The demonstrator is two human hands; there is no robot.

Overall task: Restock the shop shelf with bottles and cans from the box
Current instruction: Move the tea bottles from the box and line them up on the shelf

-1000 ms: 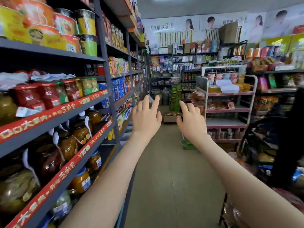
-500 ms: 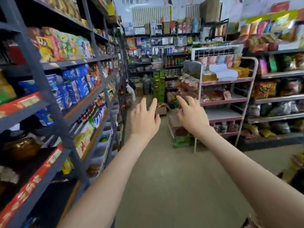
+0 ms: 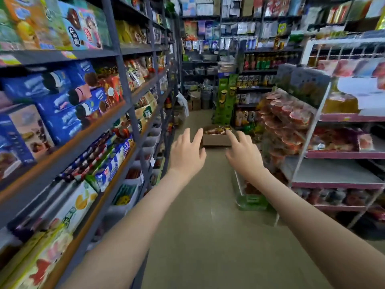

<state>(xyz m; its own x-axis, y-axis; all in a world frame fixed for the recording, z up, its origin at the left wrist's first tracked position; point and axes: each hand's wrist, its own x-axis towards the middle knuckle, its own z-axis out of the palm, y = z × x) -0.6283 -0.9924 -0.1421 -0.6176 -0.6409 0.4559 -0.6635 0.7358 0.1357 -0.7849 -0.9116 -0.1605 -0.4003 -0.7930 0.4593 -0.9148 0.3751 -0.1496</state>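
A brown cardboard box sits on the aisle floor far ahead, with red and yellow packed goods showing in its top. My left hand and my right hand are stretched out in front of me at arm's length, fingers spread and relaxed, holding nothing. Both hands are well short of the box; they only overlap it in the picture. Shelves with bottles and cans stand at the far end of the aisle.
A dark metal shelf unit full of biscuit boxes and snack packs lines the left. A white wire rack with stacked noodle bowls stands on the right, a green crate at its foot. The tiled floor runs between them.
I have moved forward down the aisle: the jar shelves on the left have gone behind me and the box on the floor is nearer. Both hands stay outstretched and hold nothing.
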